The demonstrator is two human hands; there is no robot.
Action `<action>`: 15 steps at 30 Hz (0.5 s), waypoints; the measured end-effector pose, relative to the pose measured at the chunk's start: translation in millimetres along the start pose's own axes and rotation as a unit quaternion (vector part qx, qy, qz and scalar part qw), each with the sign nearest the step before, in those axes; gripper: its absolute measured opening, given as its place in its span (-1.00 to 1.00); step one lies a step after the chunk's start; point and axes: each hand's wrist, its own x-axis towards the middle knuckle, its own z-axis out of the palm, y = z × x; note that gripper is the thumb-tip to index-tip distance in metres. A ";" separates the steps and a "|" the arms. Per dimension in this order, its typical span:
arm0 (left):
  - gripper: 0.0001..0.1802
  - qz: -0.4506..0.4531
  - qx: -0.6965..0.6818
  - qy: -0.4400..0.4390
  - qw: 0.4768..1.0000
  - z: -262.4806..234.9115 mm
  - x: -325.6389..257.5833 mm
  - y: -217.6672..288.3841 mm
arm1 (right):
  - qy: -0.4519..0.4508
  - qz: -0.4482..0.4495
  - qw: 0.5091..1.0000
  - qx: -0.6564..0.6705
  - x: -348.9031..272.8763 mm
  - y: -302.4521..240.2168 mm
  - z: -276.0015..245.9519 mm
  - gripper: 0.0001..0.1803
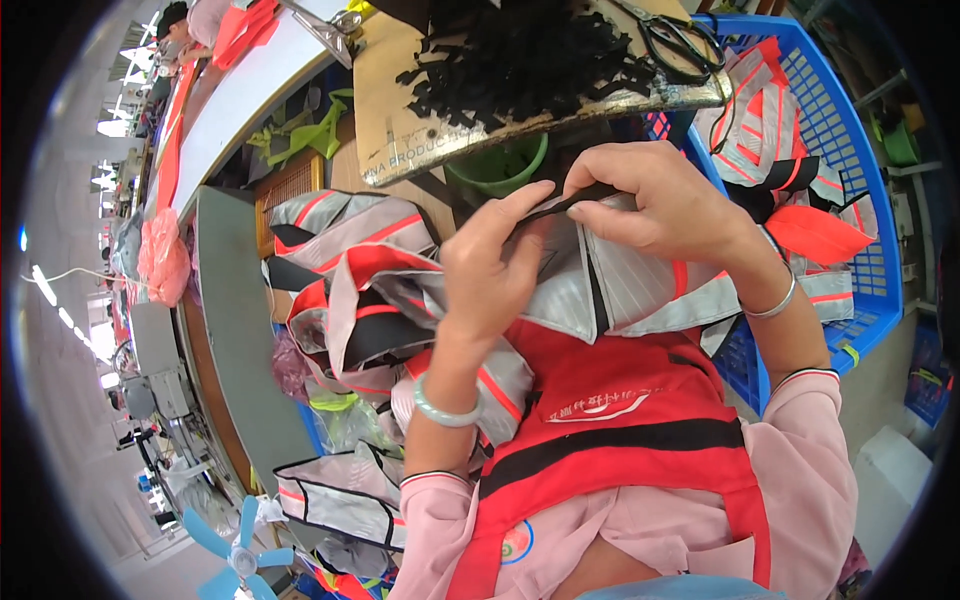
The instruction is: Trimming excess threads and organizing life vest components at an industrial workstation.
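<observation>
My left hand (pixel 490 262) and my right hand (pixel 655 200) come close together over my lap. Between them runs the black edging (pixel 562 203) of a silvery-grey fabric piece (pixel 560 290) with red-orange stripes. My right thumb and index finger pinch this edging. The left hand grips the same edge nearer its end, thumb below and index finger along it. From there the grey fabric hangs over my red apron (pixel 630 385). More striped grey pieces (pixel 370 290) lie heaped beside my left forearm.
Ahead, a board (pixel 385 120) carries a pile of black fabric scraps (pixel 520 60) and black-handled scissors (pixel 680 45). Under its edge is a green basin (pixel 500 165). A blue plastic basket (pixel 860 130) at right holds striped pieces. A blue fan (pixel 240 555) stands lower left.
</observation>
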 end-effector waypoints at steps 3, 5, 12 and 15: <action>-0.75 0.058 0.024 -0.055 0.997 -24.1 33.6 20.0 | 0.036 -0.055 0.998 -0.025 5.8 -9.1 -18.7 -0.82; -0.78 0.061 0.024 -0.064 0.996 -40.9 53.5 39.3 | 0.057 0.000 0.998 -0.008 9.8 -20.2 -31.4 -0.81; -0.76 -0.033 0.056 -0.178 0.982 -49.4 115.7 28.8 | 0.094 0.075 0.992 0.032 50.0 2.1 -43.1 -0.69; -0.68 -0.059 0.039 -0.216 0.974 -49.4 136.2 7.4 | 0.064 0.099 0.991 0.066 66.1 18.6 -46.3 -0.70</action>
